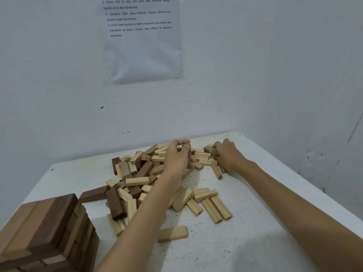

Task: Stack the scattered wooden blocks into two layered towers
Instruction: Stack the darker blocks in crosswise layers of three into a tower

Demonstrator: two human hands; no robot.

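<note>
Head view. Found the pile of loose blocks (137,179) spread over the far half of a white table (255,222), light and dark pieces mixed. Noted both hands at the far end of that pile, close to the wall (275,75).

Recorded the left hand (175,158) raised just above the pile, fingers curled tight round a dark block (189,157) held upright. Recorded the right hand (228,156) low on the right end of the pile, knuckles up, fingers curled over a brown block (214,152); could not see the fingertips.

Located one built tower (49,226) at the near left corner, its layers crossed and brown blocks side by side on top, well apart from both hands and beside the left forearm. Noted a single light block (172,233) lying alone on the near side of the pile, between the forearms.

Read "37", upside down, on the end of one light block at the far left of the pile; could not read other end marks with certainty.

Read on a printed sheet (143,52) fixed to the wall: "3. Susun blok ke atas satu demi satu", "4. Laraskan blok yang tersasar supaya keseluruhan struktur tegak dan kemas", "5. Ambil blok berbaki di sekitar kawasan penindanan". Found the top of the sheet cut off by the frame.
</note>
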